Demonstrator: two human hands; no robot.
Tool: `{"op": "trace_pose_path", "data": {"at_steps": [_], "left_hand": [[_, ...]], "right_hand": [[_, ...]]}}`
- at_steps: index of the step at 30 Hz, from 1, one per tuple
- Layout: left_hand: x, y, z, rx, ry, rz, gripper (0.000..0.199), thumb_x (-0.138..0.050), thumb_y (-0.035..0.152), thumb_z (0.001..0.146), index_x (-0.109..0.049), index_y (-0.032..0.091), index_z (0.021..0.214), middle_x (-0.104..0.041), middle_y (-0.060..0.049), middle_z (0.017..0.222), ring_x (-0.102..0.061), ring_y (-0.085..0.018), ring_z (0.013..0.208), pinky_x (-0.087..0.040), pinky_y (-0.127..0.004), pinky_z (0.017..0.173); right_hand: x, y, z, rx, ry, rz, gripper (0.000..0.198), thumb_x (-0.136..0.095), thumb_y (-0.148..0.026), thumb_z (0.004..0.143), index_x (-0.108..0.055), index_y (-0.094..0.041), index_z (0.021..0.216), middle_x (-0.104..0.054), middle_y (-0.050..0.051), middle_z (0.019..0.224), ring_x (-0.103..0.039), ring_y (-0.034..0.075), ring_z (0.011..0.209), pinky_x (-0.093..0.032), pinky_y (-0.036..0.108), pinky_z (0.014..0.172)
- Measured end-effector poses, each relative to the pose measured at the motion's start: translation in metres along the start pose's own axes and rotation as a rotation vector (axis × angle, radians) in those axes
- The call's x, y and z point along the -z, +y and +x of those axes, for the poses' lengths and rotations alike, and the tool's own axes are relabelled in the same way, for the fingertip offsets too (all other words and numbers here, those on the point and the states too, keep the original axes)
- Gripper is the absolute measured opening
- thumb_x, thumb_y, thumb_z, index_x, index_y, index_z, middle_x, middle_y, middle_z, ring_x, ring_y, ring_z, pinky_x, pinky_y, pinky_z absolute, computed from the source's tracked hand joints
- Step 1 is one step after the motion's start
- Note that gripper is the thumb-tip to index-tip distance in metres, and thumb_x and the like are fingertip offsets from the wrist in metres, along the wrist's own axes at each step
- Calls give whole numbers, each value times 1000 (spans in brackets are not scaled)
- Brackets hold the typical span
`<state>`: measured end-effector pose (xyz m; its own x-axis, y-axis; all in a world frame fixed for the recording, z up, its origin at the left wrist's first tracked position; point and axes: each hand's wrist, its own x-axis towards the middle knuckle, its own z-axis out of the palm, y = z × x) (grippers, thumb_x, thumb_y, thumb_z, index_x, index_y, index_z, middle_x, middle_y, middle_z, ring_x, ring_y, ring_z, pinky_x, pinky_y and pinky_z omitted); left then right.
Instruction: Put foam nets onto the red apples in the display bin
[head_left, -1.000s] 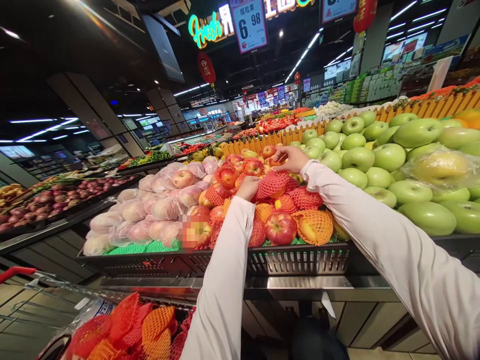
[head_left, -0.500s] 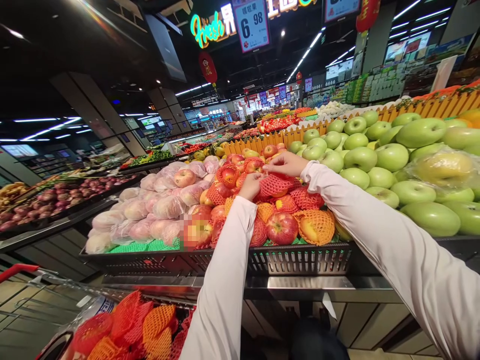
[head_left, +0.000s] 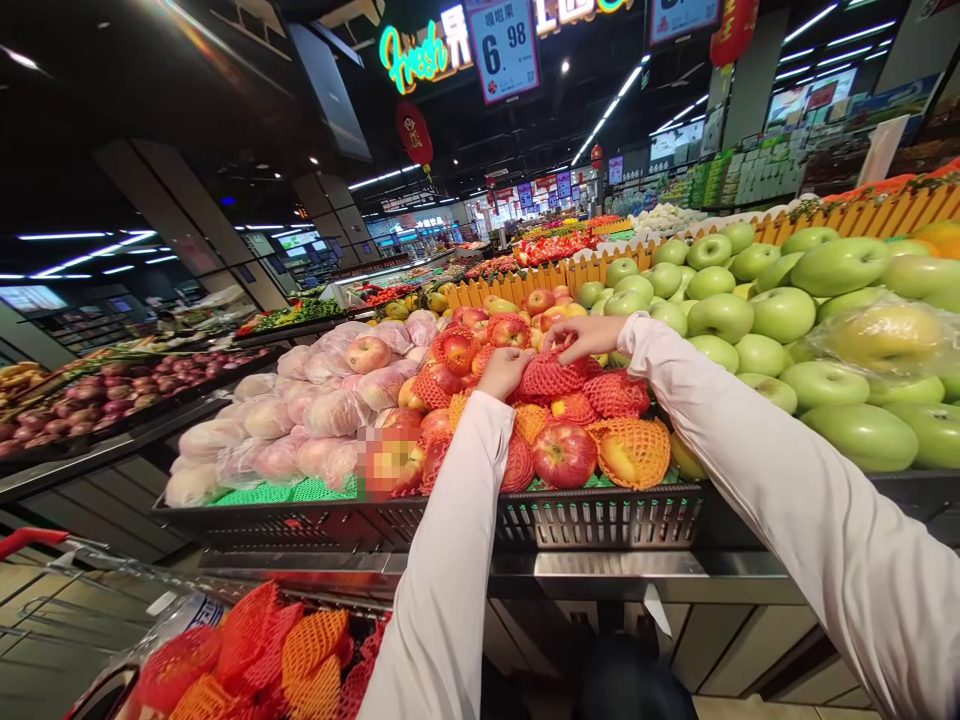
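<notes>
A red foam net sleeve [head_left: 551,378] lies over the pile of red apples [head_left: 564,455], with an apple seemingly inside it. My left hand [head_left: 504,373] pinches at the sleeve's left edge, fingertips closed together. Over the sleeve's upper side, my right hand [head_left: 583,337] bends down, its thumb and fingers gripping the netting. Around both hands sit more apples, some bare and some in red or orange nets. An orange-netted apple [head_left: 630,453] rests at the front right. My fingers hide part of the sleeve's top.
Film-wrapped pale fruit [head_left: 262,420] fills the left of the black crate [head_left: 600,520]. Green apples [head_left: 720,315] are heaped to the right. A cart [head_left: 45,600] at lower left holds red and orange foam nets [head_left: 315,645]. A price sign [head_left: 501,50] hangs above.
My right hand has moved slightly right and down, away from my left fingertips, onto the sleeve's upper side. The sleeve looks rounder now. My left hand has barely moved.
</notes>
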<state>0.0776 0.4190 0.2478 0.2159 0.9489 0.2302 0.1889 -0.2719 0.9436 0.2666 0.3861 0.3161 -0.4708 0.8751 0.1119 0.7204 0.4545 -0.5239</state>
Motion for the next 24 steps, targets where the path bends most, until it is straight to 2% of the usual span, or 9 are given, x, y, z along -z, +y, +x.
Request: {"op": "trace_pose_path", "data": {"at_steps": [4, 7, 10, 13, 16, 18, 20, 24], "left_hand": [[0, 4, -1, -15, -14, 38, 33, -72, 31, 74, -56, 16, 49, -51, 4, 48, -39, -8, 49, -30, -22, 52], [-2, 8, -3, -60, -22, 45, 35, -73, 31, 73, -54, 16, 48, -50, 4, 49, -39, -8, 52, -30, -21, 54], [-4, 13, -5, -134, -33, 0, 36, -76, 35, 71, -54, 16, 50, -47, 5, 49, -38, -8, 52, -29, -21, 54], [-4, 18, -8, -164, -21, -60, 35, -77, 39, 70, -57, 16, 54, -50, 5, 52, -41, -8, 54, -30, -21, 55], [-4, 21, -9, -185, 39, -133, 33, -76, 40, 71, -59, 15, 58, -54, 4, 55, -44, -9, 56, -32, -21, 57], [-3, 23, -8, -179, 69, -172, 34, -77, 43, 70, -60, 15, 60, -56, 3, 58, -47, -9, 58, -35, -21, 59], [-1, 25, -9, -170, 97, -243, 36, -78, 48, 68, -64, 15, 70, -61, 1, 65, -53, -11, 64, -39, -22, 64], [4, 32, -15, -201, 86, -440, 58, -80, 54, 63, -62, 21, 108, -69, -3, 92, -64, -13, 78, -44, -23, 68]], "right_hand": [[-6, 5, 4, -92, -32, 37, 55, -85, -44, 55, -69, -19, 102, -71, 4, 97, -64, 25, 94, -50, 36, 90], [-8, 6, 7, -167, -71, -16, 51, -84, -56, 55, -70, -18, 86, -70, 5, 87, -65, 27, 87, -51, 42, 89], [-10, 3, 9, -235, -45, -97, 47, -79, -63, 59, -67, -19, 72, -67, 5, 77, -65, 27, 82, -51, 45, 87], [-12, -2, 7, -238, -9, -75, 45, -81, -57, 59, -67, -19, 77, -69, 6, 82, -66, 28, 87, -51, 43, 88], [-14, -6, 3, -150, 28, -33, 45, -84, -47, 56, -67, -20, 88, -69, 4, 88, -65, 25, 89, -51, 38, 88], [-15, -8, 3, -119, 103, -40, 42, -83, -44, 57, -65, -20, 86, -67, 3, 84, -63, 23, 85, -50, 36, 85], [-15, -7, 5, -122, 240, 4, 39, -80, -44, 60, -64, -19, 84, -65, 2, 81, -61, 20, 81, -49, 35, 82], [-17, -4, 12, -161, 489, 275, 42, -71, -54, 70, -64, -18, 91, -67, 4, 86, -62, 20, 82, -49, 33, 80]]}}
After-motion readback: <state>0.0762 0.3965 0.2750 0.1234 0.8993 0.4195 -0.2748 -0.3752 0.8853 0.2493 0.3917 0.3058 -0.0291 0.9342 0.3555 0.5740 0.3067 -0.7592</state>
